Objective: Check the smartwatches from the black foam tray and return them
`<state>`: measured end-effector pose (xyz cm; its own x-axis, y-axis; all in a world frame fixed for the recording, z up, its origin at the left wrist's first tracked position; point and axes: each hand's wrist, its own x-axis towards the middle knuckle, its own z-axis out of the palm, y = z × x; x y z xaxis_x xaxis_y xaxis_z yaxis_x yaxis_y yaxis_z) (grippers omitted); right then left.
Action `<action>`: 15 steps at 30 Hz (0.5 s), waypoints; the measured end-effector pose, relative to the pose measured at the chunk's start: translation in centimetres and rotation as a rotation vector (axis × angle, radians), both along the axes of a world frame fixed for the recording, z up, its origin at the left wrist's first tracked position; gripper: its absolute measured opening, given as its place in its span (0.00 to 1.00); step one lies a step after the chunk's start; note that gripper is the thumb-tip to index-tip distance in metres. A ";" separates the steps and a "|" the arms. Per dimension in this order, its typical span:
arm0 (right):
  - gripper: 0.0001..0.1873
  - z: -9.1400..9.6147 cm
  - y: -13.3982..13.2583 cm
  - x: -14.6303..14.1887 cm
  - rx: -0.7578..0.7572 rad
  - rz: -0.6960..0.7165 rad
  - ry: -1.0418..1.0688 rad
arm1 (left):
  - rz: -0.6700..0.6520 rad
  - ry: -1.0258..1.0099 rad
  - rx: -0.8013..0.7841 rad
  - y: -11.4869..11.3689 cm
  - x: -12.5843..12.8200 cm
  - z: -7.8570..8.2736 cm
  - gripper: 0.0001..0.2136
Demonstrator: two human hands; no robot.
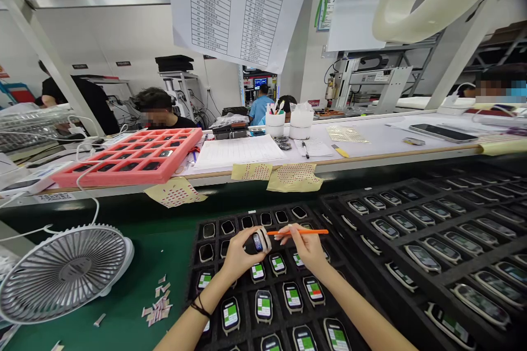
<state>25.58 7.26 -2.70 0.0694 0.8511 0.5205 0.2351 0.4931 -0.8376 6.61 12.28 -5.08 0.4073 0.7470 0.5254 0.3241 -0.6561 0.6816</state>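
Note:
My left hand (pixel 236 258) is closed round a small smartwatch body (pixel 259 241) and holds it on edge above a black foam tray (pixel 197 269). My right hand (pixel 307 247) pinches a thin orange stick (pixel 298 232) that lies level, its left tip close to the watch. The tray beneath both hands holds several watch bodies in pockets; the near ones show green and white labels (pixel 263 304), the far ones are dark.
A larger black tray (pixel 411 230) of watch bodies fills the right. A white desk fan (pixel 66 271) stands at left, paper scraps (pixel 158 304) beside it. On the raised shelf sit a pink foam tray (pixel 132 159), papers and cups. People sit beyond it.

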 end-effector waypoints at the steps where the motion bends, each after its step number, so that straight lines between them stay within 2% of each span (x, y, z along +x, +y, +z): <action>1: 0.25 0.0 0.0 0.0 -0.002 0.003 0.009 | -0.003 -0.003 0.000 0.0 0.0 0.1 0.21; 8: 0.24 0.6 -0.4 -0.1 -0.023 0.072 0.143 | -0.027 -0.015 -0.025 -0.3 0.3 0.9 0.21; 15: 0.23 0.2 -0.5 -0.5 -0.009 0.103 0.065 | -0.028 -0.010 -0.006 -0.2 0.2 0.6 0.21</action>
